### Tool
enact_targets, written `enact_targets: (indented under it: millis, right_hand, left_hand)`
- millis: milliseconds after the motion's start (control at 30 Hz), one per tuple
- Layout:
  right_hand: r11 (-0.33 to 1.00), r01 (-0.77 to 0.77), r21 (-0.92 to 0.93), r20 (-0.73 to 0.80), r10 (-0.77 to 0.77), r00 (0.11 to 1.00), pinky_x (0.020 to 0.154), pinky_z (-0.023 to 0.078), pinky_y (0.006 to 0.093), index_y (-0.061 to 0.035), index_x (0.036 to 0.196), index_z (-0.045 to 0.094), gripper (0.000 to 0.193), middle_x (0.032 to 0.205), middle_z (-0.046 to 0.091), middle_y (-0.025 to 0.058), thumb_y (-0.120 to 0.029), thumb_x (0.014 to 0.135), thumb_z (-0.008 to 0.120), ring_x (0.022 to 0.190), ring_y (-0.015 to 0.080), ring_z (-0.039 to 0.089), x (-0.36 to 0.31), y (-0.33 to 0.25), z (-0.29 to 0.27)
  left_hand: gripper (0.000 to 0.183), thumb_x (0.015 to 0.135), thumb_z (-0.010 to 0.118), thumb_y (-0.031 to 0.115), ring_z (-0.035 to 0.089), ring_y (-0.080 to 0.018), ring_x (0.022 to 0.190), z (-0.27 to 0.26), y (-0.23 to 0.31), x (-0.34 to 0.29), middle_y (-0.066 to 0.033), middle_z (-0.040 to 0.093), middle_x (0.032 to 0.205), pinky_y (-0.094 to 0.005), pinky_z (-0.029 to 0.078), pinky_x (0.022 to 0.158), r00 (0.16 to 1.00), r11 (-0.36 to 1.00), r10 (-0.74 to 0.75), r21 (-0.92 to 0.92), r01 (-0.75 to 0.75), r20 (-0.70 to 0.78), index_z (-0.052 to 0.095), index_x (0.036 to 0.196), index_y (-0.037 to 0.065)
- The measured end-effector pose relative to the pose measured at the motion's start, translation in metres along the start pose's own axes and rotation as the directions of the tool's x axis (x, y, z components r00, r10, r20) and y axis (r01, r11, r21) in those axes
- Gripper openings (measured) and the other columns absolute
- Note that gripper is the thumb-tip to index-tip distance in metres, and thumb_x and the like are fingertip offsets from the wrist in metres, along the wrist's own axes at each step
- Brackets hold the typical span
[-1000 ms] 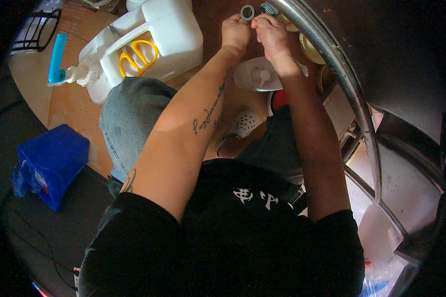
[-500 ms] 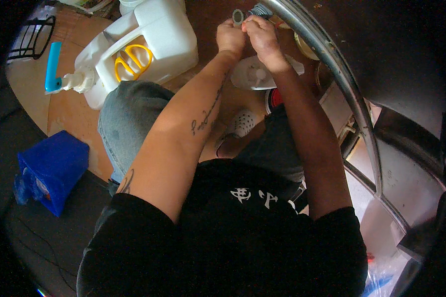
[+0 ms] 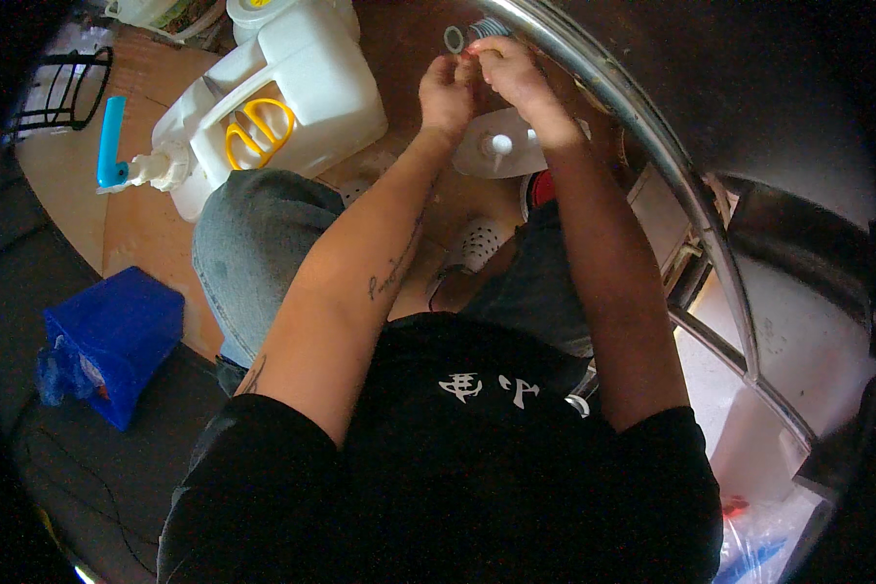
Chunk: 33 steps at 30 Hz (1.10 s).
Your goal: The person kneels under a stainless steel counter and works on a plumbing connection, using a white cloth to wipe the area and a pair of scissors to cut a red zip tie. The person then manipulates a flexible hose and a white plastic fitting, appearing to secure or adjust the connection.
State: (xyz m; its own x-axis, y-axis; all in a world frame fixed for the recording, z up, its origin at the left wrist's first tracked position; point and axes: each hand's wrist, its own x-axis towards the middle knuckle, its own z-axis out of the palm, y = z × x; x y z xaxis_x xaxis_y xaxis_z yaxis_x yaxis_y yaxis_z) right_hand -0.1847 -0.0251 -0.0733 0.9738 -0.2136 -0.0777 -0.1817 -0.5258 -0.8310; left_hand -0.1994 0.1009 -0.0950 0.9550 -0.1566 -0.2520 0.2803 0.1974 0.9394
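My two hands meet at the top of the view with fingers closed. My left hand [image 3: 448, 95] is pinched just below a round grey ring [image 3: 454, 40] that seems to stand at its fingertips. My right hand [image 3: 518, 76] closes beside a grey ribbed hose [image 3: 490, 28], which runs up behind its knuckles. The exact grip of both hands is partly hidden by the fingers. Below them on the floor lies a translucent white plastic container [image 3: 496, 146] with a round opening, partly covered by my right forearm.
A large white jug [image 3: 311, 97] with yellow-handled scissors [image 3: 260, 134] against it and a blue-handled spigot [image 3: 113, 146] stands left. A blue bag [image 3: 117, 336] lies at lower left. The curved metal rim [image 3: 652, 122] arches close by my right arm. A red can [image 3: 537, 193] sits near my foot.
The grey ring now shows farther left and apart from the right hand's fingers. My left hand has dropped slightly lower and turned; the right hand stays near the ribbed hose.
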Motion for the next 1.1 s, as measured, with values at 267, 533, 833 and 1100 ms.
enact_targets:
  millis: [267, 533, 833, 1100]
  right_hand:
    - [0.994, 0.056, 0.095, 0.116, -0.067, 0.991, 0.06, 0.044, 0.0262, -0.0017, 0.115, 0.068, 0.028, 0.076, 0.06, 0.0002, -0.012, 0.094, 0.051, 0.068, 0.0089, 0.054, -0.01, -0.016, 0.0]
    - [0.996, 0.007, 0.083, 0.153, -0.02, 0.988, 0.058, 0.042, 0.0264, -0.004, 0.114, 0.069, 0.029, 0.073, 0.058, 0.0002, -0.014, 0.094, 0.051, 0.067, 0.0097, 0.052, -0.016, -0.03, -0.008]
    - [0.981, -0.129, 0.142, 0.198, 0.099, 0.975, 0.058, 0.044, 0.027, -0.0031, 0.115, 0.066, 0.028, 0.074, 0.061, 0.0025, -0.016, 0.094, 0.052, 0.065, 0.0114, 0.054, -0.023, -0.035, -0.013]
    - [0.884, -0.415, 0.216, 0.159, 0.388, 0.908, 0.052, 0.044, 0.0277, -0.0036, 0.101, 0.064, 0.022, 0.075, 0.065, 0.0041, -0.024, 0.094, 0.059, 0.057, 0.0129, 0.055, -0.035, -0.024, -0.023]
  left_hand:
    - [0.017, 0.094, 0.063, 0.01, 0.059, -0.015, 0.07, 0.002, 0.006, 0.013, -0.007, 0.065, 0.086, -0.0296, 0.049, 0.058, 0.967, 0.872, -0.249, -0.421, 0.25, 0.059, 0.063, 0.108, 0.0]
    - [0.011, 0.095, 0.059, 0.008, 0.066, -0.0198, 0.08, -0.006, 0.016, 0.018, -0.0072, 0.067, 0.095, -0.0343, 0.056, 0.067, 0.973, 0.88, -0.221, -0.417, 0.227, 0.062, 0.062, 0.105, 0.004]
    - [0.012, 0.095, 0.061, 0.008, 0.066, -0.0199, 0.081, -0.007, -0.008, 0.029, -0.0071, 0.067, 0.096, -0.0347, 0.056, 0.068, 0.956, 0.904, -0.286, -0.313, 0.29, 0.062, 0.062, 0.106, 0.005]
    - [0.02, 0.101, 0.047, 0.017, 0.064, -0.0293, 0.089, -0.003, -0.027, 0.051, -0.0114, 0.067, 0.101, -0.0441, 0.053, 0.079, 0.889, 0.72, -0.342, -0.524, 0.456, 0.304, 0.062, 0.107, 0.005]
